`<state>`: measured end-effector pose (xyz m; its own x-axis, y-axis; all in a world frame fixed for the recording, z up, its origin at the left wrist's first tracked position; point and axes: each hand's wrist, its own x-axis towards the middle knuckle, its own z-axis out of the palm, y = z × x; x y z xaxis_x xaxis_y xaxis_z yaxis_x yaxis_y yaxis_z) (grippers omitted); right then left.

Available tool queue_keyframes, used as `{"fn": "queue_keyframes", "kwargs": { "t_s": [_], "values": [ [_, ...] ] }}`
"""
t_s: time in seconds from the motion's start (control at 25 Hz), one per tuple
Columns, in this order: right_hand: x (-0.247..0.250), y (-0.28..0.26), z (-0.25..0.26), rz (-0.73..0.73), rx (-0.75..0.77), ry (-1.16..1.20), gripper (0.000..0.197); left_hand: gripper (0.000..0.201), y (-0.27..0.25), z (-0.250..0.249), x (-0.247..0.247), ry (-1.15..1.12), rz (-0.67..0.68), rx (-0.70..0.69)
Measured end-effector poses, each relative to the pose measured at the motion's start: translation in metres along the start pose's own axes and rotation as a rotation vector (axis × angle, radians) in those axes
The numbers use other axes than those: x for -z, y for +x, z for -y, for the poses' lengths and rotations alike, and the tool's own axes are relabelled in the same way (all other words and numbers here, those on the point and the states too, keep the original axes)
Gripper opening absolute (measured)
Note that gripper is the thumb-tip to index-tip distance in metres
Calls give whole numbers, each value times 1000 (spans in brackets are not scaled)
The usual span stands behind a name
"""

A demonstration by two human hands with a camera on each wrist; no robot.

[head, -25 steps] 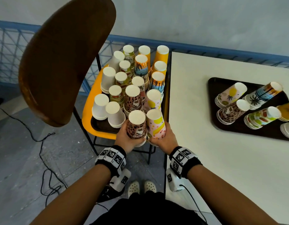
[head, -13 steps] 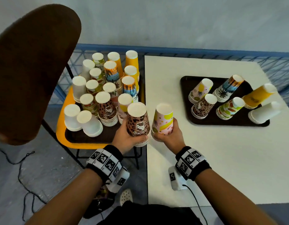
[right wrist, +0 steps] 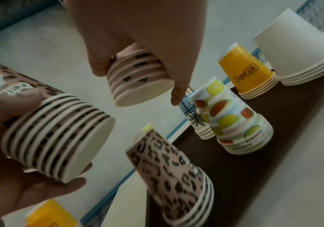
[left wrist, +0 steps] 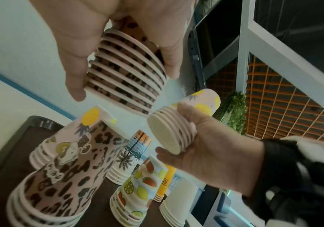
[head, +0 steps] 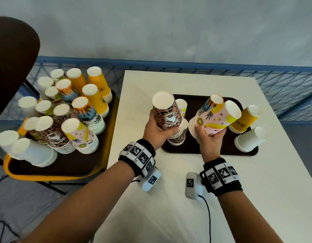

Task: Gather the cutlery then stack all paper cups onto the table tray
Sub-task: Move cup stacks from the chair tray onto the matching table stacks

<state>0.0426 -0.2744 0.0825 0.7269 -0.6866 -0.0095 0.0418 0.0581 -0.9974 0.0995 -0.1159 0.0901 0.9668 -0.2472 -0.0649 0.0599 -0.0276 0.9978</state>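
Step in hand: transfer of paper cups to the dark rectangular table tray (head: 190, 149) on the white counter (head: 248, 190); no cutlery is visible in any view. The left hand (head: 154, 131) holds a nested stack of inverted leopard-print paper cups (head: 166, 112) above the tray's near left corner, fingers (left wrist: 75, 79) clamped round the rims. The right hand (head: 208, 140) holds a nested stack of inverted pink fruit-print paper cups (head: 220, 118), tilted to the right, fingers likewise closed on its rim end. Both forearms reach forward over the counter, wrists raised. A leopard-print stack already standing on the tray (right wrist: 176, 181) sits directly below the left hand's load. Judgement: the next move calls for lowering each stack squarely over its matching pattern, the tilted one righted first. Many cups remain on the orange chair's tray (head: 52, 165) at left.
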Motion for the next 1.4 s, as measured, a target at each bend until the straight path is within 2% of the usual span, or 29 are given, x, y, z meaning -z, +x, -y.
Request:
{"fn": "queue_keyframes", "kwargs": {
  "t_s": [0.24, 0.32, 0.52, 0.76, 0.92, 1.08, 1.24, 1.36, 1.4],
  "values": [
    [5, 65, 4, -6, 2, -28, 60, 90, 37, 14, -51, 220, 22, 36],
    [-2, 75, 4, 18, 11, -46, 67, 87, 41, 29, -55, 282, 60, 89],
    [-32, 102, -4, 202, 51, -80, 78, 84, 45, 60, -46, 294, 42, 214],
    [-63, 127, -30, 481, -114, -355, 82, 87, 48, 66, -40, 267, 59, 251],
    [-56, 120, -61, 458, -269, -461, 79, 86, 50, 71, -38, 223, 82, 255],
    [-52, 123, -72, 474, -314, -471, 84, 90, 51, 73, -39, 110, 132, 280],
    [-41, 116, -82, 451, -364, -528, 90, 94, 50, 68, -38, 168, 150, 298],
    [-23, 90, -77, 374, -429, -613, 60, 104, 42, 65, -31, 321, 180, 326],
    [-16, 78, -76, 356, -444, -668, 52, 101, 38, 64, -28, 355, 173, 331]
  ]
}}
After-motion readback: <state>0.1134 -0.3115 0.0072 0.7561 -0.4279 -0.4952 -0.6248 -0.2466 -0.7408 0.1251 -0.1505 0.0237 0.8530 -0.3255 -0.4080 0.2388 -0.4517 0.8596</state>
